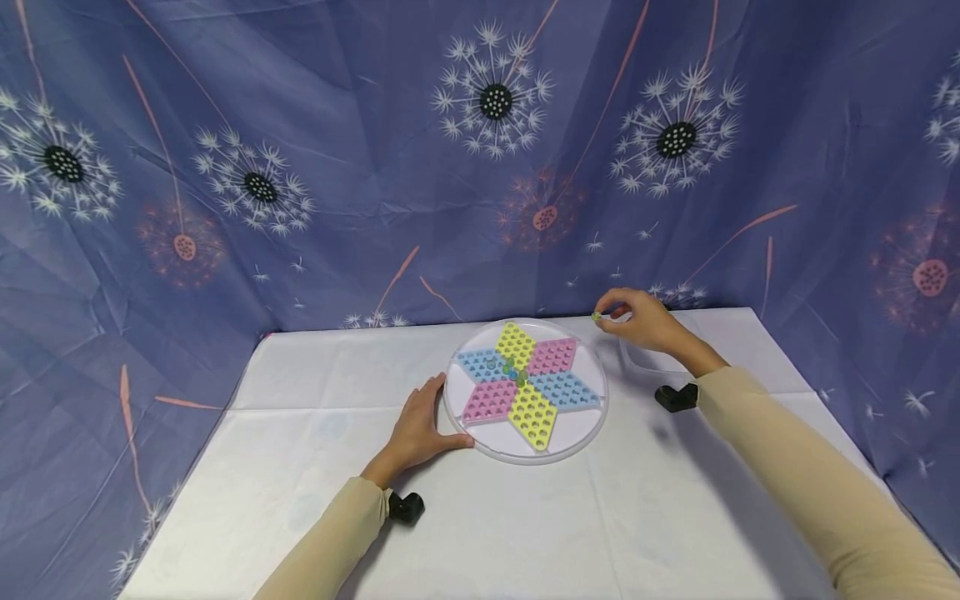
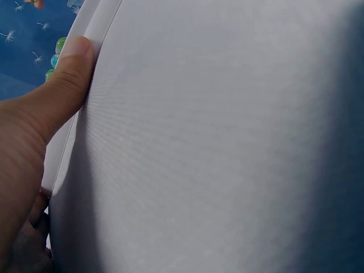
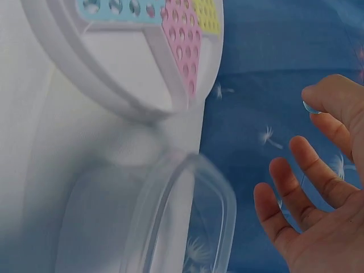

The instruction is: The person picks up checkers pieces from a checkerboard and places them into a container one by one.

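A round white Chinese checkers board (image 1: 480,435) carries a six-pointed star of yellow, pink and blue sections full of holes. Several green and blue marbles (image 1: 513,372) sit near the star's centre, and a clear one (image 1: 491,364) is in the left blue section. My left hand (image 1: 417,429) rests against the board's left rim, thumb and fingers spread. In the left wrist view its thumb (image 2: 71,71) lies straight along the rim. Beyond the board's far right edge, my right hand (image 1: 637,321) pinches a greenish marble (image 1: 596,316) between thumb and index finger, raised above the table.
A clear plastic container (image 3: 227,213) stands right of the board, below the right hand. White cloth (image 1: 315,450) covers the table. A blue curtain (image 1: 360,192) with dandelion prints hangs behind the far edge and along the sides.
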The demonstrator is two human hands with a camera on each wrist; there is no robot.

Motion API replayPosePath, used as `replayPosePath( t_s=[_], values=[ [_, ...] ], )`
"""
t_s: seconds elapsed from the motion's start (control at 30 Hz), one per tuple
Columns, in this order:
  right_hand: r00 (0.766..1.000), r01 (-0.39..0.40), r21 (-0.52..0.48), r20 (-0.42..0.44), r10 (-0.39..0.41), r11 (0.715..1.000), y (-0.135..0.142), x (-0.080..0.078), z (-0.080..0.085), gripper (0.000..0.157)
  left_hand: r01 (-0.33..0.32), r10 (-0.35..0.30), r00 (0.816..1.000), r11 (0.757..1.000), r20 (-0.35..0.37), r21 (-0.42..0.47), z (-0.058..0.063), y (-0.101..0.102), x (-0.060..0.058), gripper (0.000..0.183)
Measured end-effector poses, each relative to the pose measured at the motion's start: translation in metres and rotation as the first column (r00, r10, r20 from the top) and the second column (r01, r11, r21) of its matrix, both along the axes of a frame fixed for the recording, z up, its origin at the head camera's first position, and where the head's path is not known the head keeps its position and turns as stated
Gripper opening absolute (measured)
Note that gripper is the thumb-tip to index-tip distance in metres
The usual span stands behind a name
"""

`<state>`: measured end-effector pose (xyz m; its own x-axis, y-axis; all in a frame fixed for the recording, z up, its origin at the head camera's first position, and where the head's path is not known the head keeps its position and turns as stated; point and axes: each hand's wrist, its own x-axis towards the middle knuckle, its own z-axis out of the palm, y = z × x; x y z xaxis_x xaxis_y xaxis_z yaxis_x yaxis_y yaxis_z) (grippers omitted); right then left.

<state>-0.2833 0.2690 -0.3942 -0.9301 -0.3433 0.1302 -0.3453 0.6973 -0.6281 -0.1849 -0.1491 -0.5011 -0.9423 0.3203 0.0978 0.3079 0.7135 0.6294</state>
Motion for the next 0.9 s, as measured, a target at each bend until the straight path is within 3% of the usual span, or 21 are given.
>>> replayPosePath(
  t_s=[0.2,0.43,0.9],
  values=[
    [0.998,0.053,-0.009,0.038,-0.053,0.999,0.020,0.004,0.001,0.021,0.002,-0.002,1.000,1.000,-0.002,-0.004,0.000,0.000,-0.001,0.123],
    [0.994,0.104,0.001,0.027,-0.104,0.995,0.041,0.009,0.000,0.025,0.002,-0.002,1.000,1.000,-0.001,-0.009,-0.001,0.000,-0.001,0.124],
    [0.985,0.167,0.010,0.043,-0.167,0.986,0.063,0.015,0.001,0.036,0.006,-0.006,1.000,1.000,-0.002,0.007,0.000,0.000,-0.001,0.124]
  ],
)
